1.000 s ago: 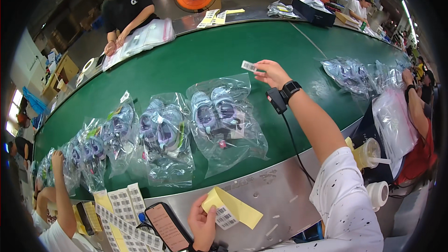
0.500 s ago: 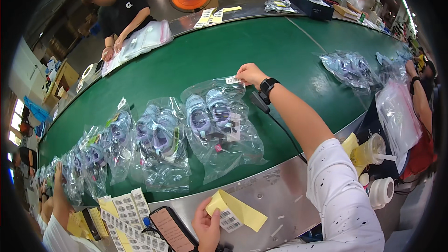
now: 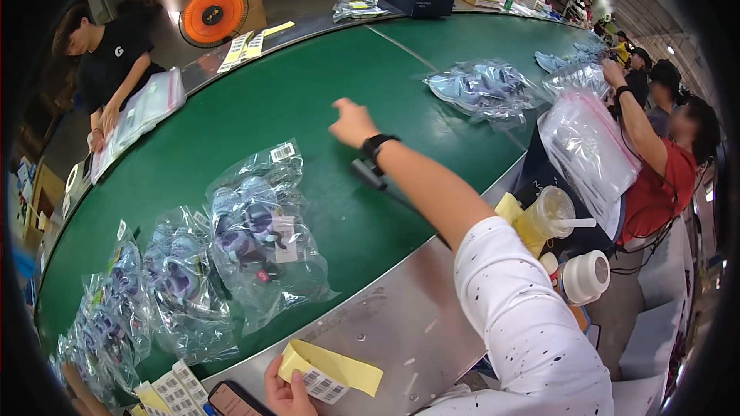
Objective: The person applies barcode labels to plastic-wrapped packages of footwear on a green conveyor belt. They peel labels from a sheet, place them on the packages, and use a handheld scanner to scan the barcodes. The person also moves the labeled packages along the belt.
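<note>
Left hand (image 3: 287, 393) grip pinches a yellow label strip (image 3: 331, 368), phone (image 3: 231, 400) just beside it. Right hand (image 3: 353, 122) grip loose, holding nothing, above the green belt (image 3: 308, 100); bagged shoes (image 3: 258, 235) lie nearer the body.

Right hand (image 3: 353, 122) outstretched, fingers loosely curled, empty; left hand (image 3: 284, 390) low, pinching.

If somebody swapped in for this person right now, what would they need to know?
Left hand: holds a yellow label sheet at the near metal edge.
Right hand: empty, stretched out over the green belt.
Bagged shoes: on the belt, nearest bag already has a white label on it; more bags lie to its left.
Left to do: next bags lie farther right; whether they are labelled cannot be seen.
</note>
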Demonstrator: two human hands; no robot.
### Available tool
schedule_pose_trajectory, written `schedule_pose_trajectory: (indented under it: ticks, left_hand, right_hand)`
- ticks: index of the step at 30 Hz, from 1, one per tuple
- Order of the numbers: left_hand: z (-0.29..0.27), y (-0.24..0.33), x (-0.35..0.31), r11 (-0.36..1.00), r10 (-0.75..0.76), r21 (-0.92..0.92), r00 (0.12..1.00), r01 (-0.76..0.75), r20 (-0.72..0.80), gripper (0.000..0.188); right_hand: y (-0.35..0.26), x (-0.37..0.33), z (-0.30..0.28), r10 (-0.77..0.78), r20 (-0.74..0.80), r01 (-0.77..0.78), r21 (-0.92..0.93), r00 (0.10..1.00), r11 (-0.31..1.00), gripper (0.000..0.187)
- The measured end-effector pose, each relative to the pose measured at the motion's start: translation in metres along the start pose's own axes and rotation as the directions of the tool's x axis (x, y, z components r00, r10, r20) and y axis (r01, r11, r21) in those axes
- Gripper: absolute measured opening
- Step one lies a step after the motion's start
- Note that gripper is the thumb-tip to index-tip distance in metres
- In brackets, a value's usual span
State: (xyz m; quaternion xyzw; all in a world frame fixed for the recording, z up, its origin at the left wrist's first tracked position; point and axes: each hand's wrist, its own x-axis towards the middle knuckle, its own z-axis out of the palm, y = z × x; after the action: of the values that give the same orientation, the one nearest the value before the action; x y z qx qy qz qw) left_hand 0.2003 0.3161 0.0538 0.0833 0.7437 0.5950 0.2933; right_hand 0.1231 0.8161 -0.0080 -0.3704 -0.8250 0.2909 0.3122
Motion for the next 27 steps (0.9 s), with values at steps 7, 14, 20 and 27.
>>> schedule_pose_trajectory:
  ticks: [7,14,20,27]
  left_hand:
    - [0.004,-0.016,0.004,0.992,0.114,-0.058,0.993,-0.116,-0.032,0.037]
    - [0.011,-0.025,0.008,0.970,0.123,-0.209,0.992,-0.128,-0.036,0.042]
    - [0.017,-0.030,0.016,0.939,0.191,-0.285,0.981,-0.193,-0.037,0.056]
    - [0.013,-0.017,0.006,0.928,0.140,-0.339,0.987,-0.157,-0.075,0.058]
  right_hand:
    - [0.093,-0.007,-0.157,0.294,-0.242,-0.286,-0.951,0.925,0.119,0.035]
    - [0.107,-0.026,-0.159,0.198,-0.077,-0.164,-0.866,0.977,0.473,0.023]
    - [0.025,-0.069,-0.050,-0.494,0.135,0.512,-0.242,0.859,0.824,0.024]
    - [-0.158,-0.237,-0.044,-0.840,0.182,0.712,0.459,0.511,0.532,0.019]
